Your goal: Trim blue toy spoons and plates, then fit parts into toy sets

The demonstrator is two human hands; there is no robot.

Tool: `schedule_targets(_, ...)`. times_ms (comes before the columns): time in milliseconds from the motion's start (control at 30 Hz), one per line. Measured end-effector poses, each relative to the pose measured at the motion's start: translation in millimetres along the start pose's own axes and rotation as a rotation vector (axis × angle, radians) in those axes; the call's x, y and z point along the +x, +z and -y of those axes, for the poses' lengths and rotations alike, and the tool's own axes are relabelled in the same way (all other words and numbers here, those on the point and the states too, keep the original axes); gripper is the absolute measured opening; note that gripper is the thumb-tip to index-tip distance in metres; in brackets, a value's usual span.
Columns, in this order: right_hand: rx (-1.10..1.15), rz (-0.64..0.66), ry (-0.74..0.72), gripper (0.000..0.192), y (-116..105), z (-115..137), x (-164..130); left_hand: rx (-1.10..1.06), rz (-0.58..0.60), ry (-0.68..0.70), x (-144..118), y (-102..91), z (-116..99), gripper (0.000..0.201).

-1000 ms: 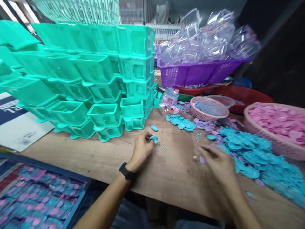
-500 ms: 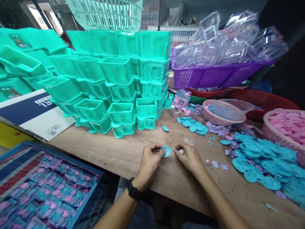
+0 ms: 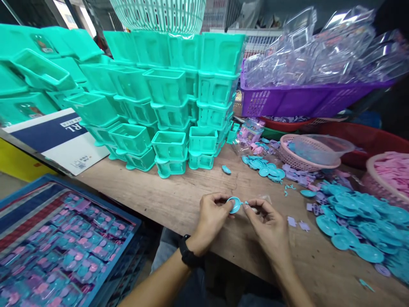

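Observation:
Above the bench's front part, my left hand (image 3: 211, 219) pinches a round, shallow light-blue plastic piece (image 3: 236, 205) between thumb and fingers. My right hand (image 3: 270, 226) has its thumb and forefinger closed on a small light-blue plastic part (image 3: 244, 203), which meets the round piece's right edge. I cannot tell whether the two are joined. Something whitish, partly hidden, shows under my right fingers. Another light-blue oval piece (image 3: 226, 169) lies on the wooden bench (image 3: 179, 200) beyond my hands.
Stacked turquoise tubs (image 3: 169, 145) stand behind, left of centre. A purple basket (image 3: 287, 100) holds clear plastic cases. Many blue round pieces (image 3: 348, 213) lie at right, near a pink basket (image 3: 373, 170). A blue crate (image 3: 128, 238) of packed toys sits lower left.
My right hand has brought the small blue part against the round piece's edge; before, a gap lay between them. The view has shifted slightly.

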State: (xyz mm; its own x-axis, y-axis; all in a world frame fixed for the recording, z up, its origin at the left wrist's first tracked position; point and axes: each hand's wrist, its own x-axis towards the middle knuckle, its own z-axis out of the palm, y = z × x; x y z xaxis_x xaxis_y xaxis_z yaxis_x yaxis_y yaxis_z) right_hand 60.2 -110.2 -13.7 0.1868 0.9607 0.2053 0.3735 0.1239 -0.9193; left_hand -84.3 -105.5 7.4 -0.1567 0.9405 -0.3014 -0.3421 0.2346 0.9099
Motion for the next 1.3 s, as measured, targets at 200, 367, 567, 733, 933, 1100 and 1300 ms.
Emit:
schedule_targets(200,-0.002,-0.019,-0.038,0.025,-0.2,-2.4,-0.5,0.029,-0.022,0.010,2.0,2.9,-0.9,0.009)
schedule_targets(367,-0.105,-0.033,-0.127,0.023,-1.9,0.7,-1.9,0.115,-0.018,0.068,-1.0,2.7,-0.3,0.009)
schedule_targets(567,-0.098,-0.063,-0.153,0.020,3.7,-2.8,-5.8,0.287,-0.062,0.323,-6.1,3.5,6.4,0.011)
schedule_targets(733,0.034,-0.131,-0.047,0.022,11.9,-11.3,-6.4,0.330,-0.058,0.431,-5.2,6.7,20.3,0.017)
schedule_targets(933,-0.075,-0.061,0.019,0.026,-5.2,-21.4,6.1,0.399,0.112,0.399,8.9,11.3,28.3,0.025)
schedule_targets(1100,-0.331,-0.306,-0.020,0.031,-73.0,-29.0,37.0,0.744,0.092,0.554,64.5,6.5,7.5,0.026)
schedule_targets(1300,-0.672,-0.746,-0.002,0.034,-206.3,-48.3,91.3,1.256,-0.046,0.520,132.5,16.0,-10.1,0.034)
